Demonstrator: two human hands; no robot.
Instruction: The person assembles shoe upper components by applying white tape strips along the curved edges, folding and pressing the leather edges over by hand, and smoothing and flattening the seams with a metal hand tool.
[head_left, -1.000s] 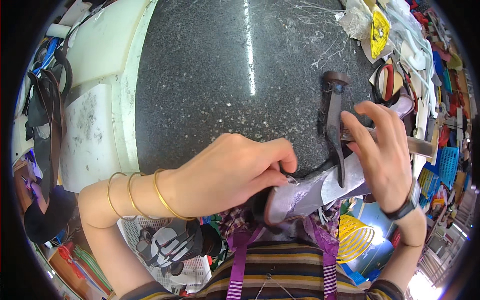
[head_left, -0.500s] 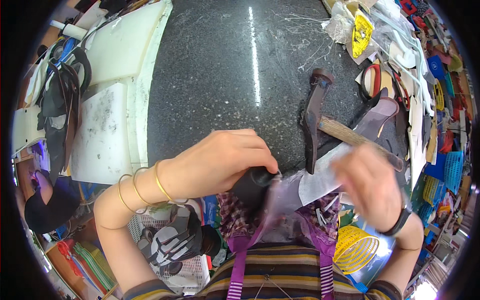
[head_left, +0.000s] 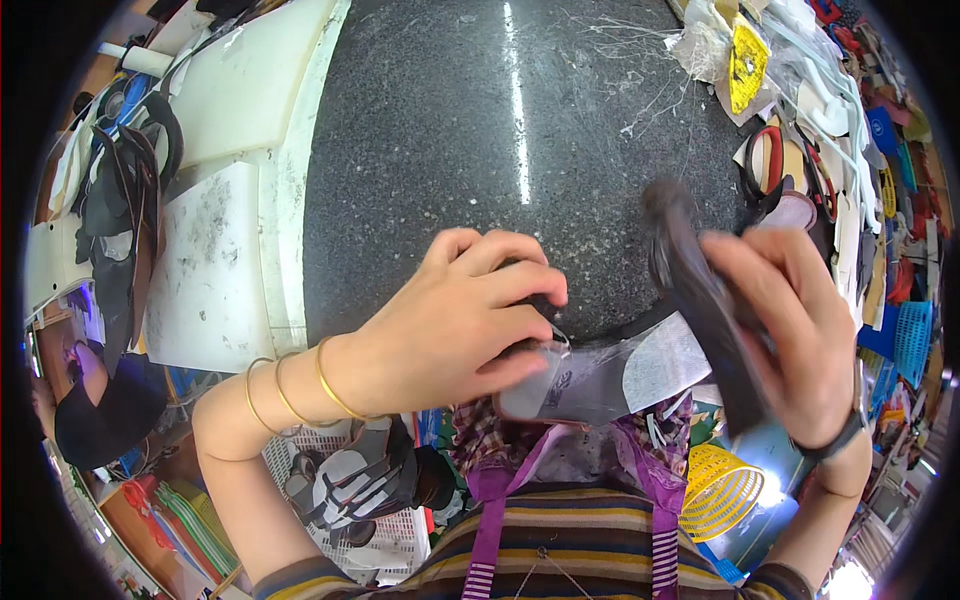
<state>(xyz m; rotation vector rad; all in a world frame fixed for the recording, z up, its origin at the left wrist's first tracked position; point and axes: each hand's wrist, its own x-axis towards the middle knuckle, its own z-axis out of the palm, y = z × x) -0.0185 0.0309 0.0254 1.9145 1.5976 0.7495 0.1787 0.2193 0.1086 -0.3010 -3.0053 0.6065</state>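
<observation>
While the bare left hand (head_left: 480,315) covers one end of the work, the bare right hand (head_left: 790,335) has the dark metal hammer (head_left: 690,280)

Because the right fingers curl close behind the blurred hammer head, they appear closed on its handle, which is hidden; so short a hold probably gives control over the head. Left fingers bend over the far edge of the grey, glossy, flexible strip (head_left: 600,380), thumb on its left end, likely to keep it from sliding; I cannot tell how tightly they pinch.

That strip lies at lower centre, between the hands, its silvery-white patch (head_left: 665,365) just beside the hammer. It sits at the near edge of the dark speckled stone tabletop (head_left: 430,150), presumably for easy reach.

Farther out, red-and-black-handled scissors (head_left: 776,160) rest at upper right, apart from the strip, and white rectangular slabs (head_left: 205,265) line the left side.
</observation>
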